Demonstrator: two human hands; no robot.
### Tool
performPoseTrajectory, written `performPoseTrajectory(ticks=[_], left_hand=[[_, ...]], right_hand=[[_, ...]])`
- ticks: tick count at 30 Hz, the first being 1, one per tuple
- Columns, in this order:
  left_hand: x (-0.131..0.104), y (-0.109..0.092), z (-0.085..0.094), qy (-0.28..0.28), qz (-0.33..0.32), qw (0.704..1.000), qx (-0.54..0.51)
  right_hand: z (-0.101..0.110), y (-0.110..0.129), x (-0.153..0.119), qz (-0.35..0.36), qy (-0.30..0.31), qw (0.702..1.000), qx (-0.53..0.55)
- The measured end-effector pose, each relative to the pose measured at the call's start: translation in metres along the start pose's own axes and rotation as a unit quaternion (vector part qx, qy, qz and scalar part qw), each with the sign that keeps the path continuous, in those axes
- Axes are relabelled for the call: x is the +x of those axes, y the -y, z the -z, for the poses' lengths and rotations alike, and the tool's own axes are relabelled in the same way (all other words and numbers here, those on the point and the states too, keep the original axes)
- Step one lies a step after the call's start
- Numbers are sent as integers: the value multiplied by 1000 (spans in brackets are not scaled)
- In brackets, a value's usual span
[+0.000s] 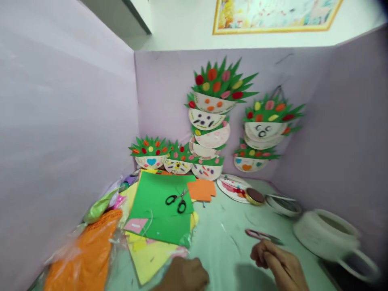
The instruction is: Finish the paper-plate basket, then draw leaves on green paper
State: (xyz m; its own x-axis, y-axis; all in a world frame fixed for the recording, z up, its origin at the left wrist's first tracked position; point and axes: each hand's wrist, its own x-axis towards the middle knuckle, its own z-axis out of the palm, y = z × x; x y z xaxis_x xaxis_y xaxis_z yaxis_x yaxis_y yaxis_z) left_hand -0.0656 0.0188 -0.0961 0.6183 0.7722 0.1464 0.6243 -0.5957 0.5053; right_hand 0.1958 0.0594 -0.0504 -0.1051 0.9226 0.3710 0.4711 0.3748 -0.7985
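Scissors with pink-red handles (263, 235) are what the right hand (277, 260) is on, lying low on the pale green tabletop (224, 246). Their long axis runs roughly left to right across the table, handles toward the left, darker blade end pointing right toward the white mug-like pot (329, 238). They sit just above the knuckles, touching or nearly touching the fingertips (motion blur makes it hard to call). The right hand's fingers are curled in together, and I can't tell whether they actually pinch the scissors.

The left hand (184, 275) is at the bottom edge, a loose fist resting by the corner of the yellow paper sheet (148, 256), holding nothing that I can see.

Room-wise: bare green table stretches between the two hands and up toward the orange paper square (201, 190). To the left is a stack of green craft paper (160, 210) with black-handled scissors (176, 201) lying on top, and an orange plastic bag (86, 252) beyond that. On the right the white pot sits near the scissors' tip, with a round gold-rimmed lid (254, 196) and a paper plate (232, 186) further back. Lilac partition walls (60, 133) box in the desk on three sides, with paper-plate flower baskets (216, 117) on the back one.
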Motion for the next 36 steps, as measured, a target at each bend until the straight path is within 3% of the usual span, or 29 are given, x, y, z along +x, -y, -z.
performPoseTrajectory(ticks=[2, 5, 8, 12, 15, 19, 22, 26, 31, 33, 36], left_hand=[[-2, -9, 4, -35, -18, 999, 29], [-7, -25, 11, -190, -71, 976, 82], [-11, -33, 17, -284, -73, 951, 102], [-11, -28, 21, -290, -52, 950, 100], [-11, -24, 25, -313, -14, 945, 90], [-9, -21, 30, -410, 89, 905, 70], [-8, -17, 34, -448, 157, 877, 75], [-10, -13, 33, -442, 181, 875, 77], [-5, -25, 30, -382, 165, 906, 72], [8, -33, 33, -331, 146, 930, 69], [46, -45, 43, -235, 113, 962, 80]], right_hand=[[10, -14, -20, -13, -40, 999, -27], [19, -27, -34, -32, -95, 993, -60], [23, -32, -38, -24, -135, 988, -73], [23, -28, -38, -19, -139, 984, -107], [23, -24, -37, -9, -131, 988, -75], [23, -26, -35, 8, -134, 989, -65], [24, -31, -35, -29, -150, 984, -94], [27, -35, -35, -72, -163, 974, -136], [25, -37, -38, -68, -168, 973, -141], [23, -39, -39, -48, -164, 976, -136], [24, -40, -35, 9, -133, 979, -157]])
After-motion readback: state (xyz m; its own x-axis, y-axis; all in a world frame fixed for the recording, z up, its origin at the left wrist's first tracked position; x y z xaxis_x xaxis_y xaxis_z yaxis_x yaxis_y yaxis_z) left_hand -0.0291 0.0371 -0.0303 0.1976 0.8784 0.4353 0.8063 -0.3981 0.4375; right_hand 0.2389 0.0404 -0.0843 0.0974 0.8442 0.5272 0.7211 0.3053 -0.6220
